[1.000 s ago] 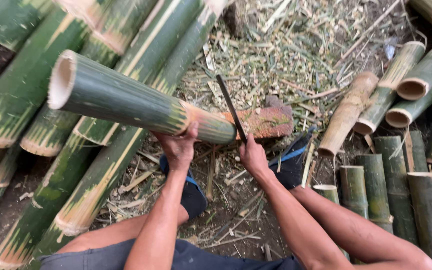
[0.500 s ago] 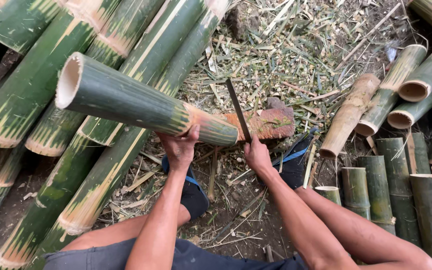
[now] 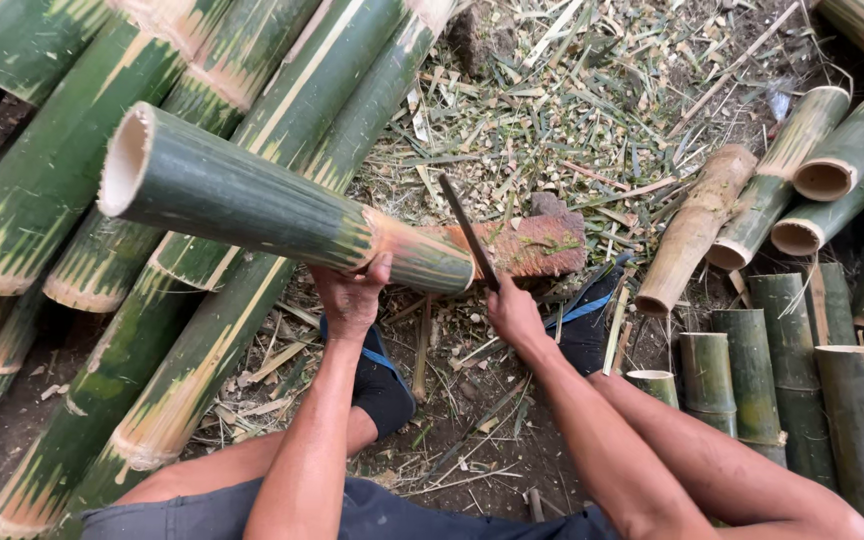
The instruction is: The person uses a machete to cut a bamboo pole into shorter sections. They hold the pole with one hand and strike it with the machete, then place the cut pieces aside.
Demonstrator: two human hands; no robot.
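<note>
bamboo pole (image 3: 242, 200) | left hand (image 3: 352, 297) grips it; right hand (image 3: 514, 312) clamps blade (image 3: 469, 232), handle hidden

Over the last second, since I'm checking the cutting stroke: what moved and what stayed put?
The blade in the right hand has swung from a raised slant to meet the bamboo pole near its lower end. The pole's open end has tipped slightly lower. The left hand keeps its grip under the pole, which still rests on the wooden block. Stacked poles and cut pieces are unchanged.
</note>
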